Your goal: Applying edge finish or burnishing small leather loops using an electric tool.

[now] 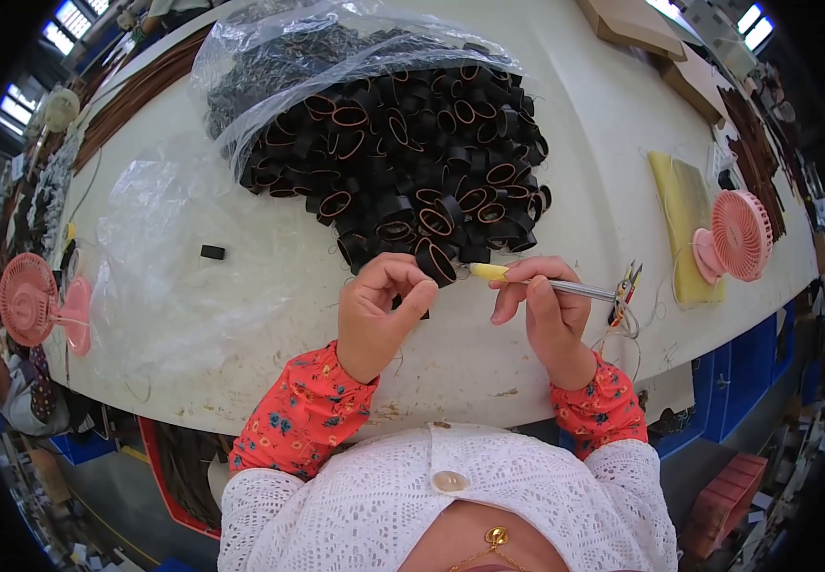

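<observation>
Two hands meet near the middle of the tabletop (603, 162) in the head view, just on the wearer's side of a heap of black loops (403, 143). The left hand (376, 310) has its grip closed on one black loop (436, 263), pinched at its left side between thumb and fingers. The loop is tilted, its long axis slanting from upper left to lower right, its lighter brown edge showing. The right hand (553, 319) has its grip closed around a slim tool (491, 272) with a yellow front part and a metallic shaft. That tool lies almost level across the picture, its front end pointing left at the held loop and just beside it; whether they touch is too small to tell. The loop is thus to the left of the right grip, and the left hand is nearer it.

Nothing shows between tool and loop, but the heap crowds them from the far side, and a cord (630, 324) trails by the right hand near pointed snips (631, 278). Clear plastic (269, 71) covers the heap's far part; a lone black piece (212, 252) lies to the left. Farther out stand a left pink fan (27, 298) and a right pink fan (742, 229), the latter beside a yellow packet (677, 214).
</observation>
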A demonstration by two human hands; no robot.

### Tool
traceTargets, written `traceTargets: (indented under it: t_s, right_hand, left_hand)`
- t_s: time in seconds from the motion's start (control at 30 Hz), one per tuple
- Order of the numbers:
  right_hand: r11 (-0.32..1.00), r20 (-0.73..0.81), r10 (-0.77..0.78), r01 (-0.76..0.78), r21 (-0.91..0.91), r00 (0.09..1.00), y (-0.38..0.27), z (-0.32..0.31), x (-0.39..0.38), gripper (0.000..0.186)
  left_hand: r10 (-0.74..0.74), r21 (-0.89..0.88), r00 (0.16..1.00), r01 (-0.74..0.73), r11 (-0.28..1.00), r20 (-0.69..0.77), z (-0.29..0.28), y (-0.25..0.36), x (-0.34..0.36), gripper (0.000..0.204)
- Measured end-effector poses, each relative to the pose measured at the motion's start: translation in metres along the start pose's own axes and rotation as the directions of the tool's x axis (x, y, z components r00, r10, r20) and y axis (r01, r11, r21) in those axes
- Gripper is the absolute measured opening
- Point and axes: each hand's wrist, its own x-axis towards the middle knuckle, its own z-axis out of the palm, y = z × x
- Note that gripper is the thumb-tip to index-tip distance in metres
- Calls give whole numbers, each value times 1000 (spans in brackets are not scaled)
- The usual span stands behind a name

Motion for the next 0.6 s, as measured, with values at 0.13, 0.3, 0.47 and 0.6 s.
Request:
traceTargets:
  t_s: [0.13,0.3,0.47,0.6]
  right_hand:
    - [998,-40,34,-36,-41,999,-2,1,2,25]
    - [997,-53,33,-37,-65,998,-3,-2,3,25]
    - [997,-49,44,-47,-54,998,-3,1,3,25]
    - [997,-38,37,-40,-62,999,-3,1,5,25]
  left_hand:
    - [-49,-81,998,46,996,-28,-13,5,3,21]
    - [8,125,988,11,992,-152,-47,27,-3,30]
    - [355,185,763,-304,935,-540,-51,42,0,38]
    - [297,430,925,-174,886,-236,-55,26,-7,31]
